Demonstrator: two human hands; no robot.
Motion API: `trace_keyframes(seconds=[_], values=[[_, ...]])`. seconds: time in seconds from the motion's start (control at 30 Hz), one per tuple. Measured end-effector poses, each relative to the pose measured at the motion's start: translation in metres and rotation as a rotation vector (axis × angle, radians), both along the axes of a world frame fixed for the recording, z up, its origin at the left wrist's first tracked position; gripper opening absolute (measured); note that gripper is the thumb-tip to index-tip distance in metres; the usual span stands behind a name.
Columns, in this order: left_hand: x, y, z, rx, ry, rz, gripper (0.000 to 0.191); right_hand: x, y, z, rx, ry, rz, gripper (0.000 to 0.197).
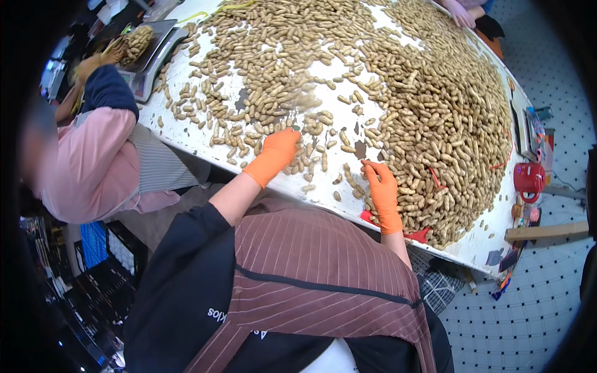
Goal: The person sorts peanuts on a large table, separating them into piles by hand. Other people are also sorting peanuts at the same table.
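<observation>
Unshelled peanuts (433,107) cover much of the white table (336,196), in a deep heap on the right and a thinner spread (266,70) at the centre and left. My left hand (276,153), in an orange glove, rests palm down among loose peanuts near the front edge; its fingertips touch something small and dark green, and whether it grips anything is hidden. My right hand (382,189), also in an orange glove, is at the front left side of the heap with thumb and index finger stretched out; what its curled fingers hold cannot be told. Some peanuts behind my left hand look motion-blurred.
At the left a co-worker in pink handles a net bag of peanuts (137,44) over a scale (154,60). Another person's hands are at the top right. A red mug (529,182) and a cardboard piece (548,231) are at the right edge. Red ties (436,178) lie on the heap.
</observation>
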State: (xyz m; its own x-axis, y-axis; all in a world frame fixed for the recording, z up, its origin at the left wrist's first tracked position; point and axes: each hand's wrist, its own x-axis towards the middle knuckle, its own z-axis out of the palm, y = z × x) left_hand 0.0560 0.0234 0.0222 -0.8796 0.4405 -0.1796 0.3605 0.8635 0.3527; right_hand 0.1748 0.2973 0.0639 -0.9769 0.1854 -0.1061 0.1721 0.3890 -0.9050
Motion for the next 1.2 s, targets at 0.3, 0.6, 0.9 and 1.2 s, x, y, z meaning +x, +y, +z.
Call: trace_keyframes(seconds=[0.3, 0.6, 0.9, 1.2], values=[[-0.021, 0.007, 0.015, -0.134, -0.006, -0.363, 0.026, 0.008, -0.023, -0.005, -0.043, -0.016, -0.028, 0.019], [-0.048, 0.009, 0.021, 0.149, -0.199, -0.093, 0.022, 0.022, -0.028, -0.012, 0.074, -0.006, -0.011, 0.018], [0.041, 0.012, 0.007, 0.114, 0.033, -0.734, 0.011, 0.045, -0.022, -0.02, 0.131, 0.042, -0.096, 0.018], [0.025, 0.018, 0.0, 0.444, -0.258, -0.227, 0.013, 0.051, -0.034, -0.025, 0.491, 0.078, 0.054, 0.019]])
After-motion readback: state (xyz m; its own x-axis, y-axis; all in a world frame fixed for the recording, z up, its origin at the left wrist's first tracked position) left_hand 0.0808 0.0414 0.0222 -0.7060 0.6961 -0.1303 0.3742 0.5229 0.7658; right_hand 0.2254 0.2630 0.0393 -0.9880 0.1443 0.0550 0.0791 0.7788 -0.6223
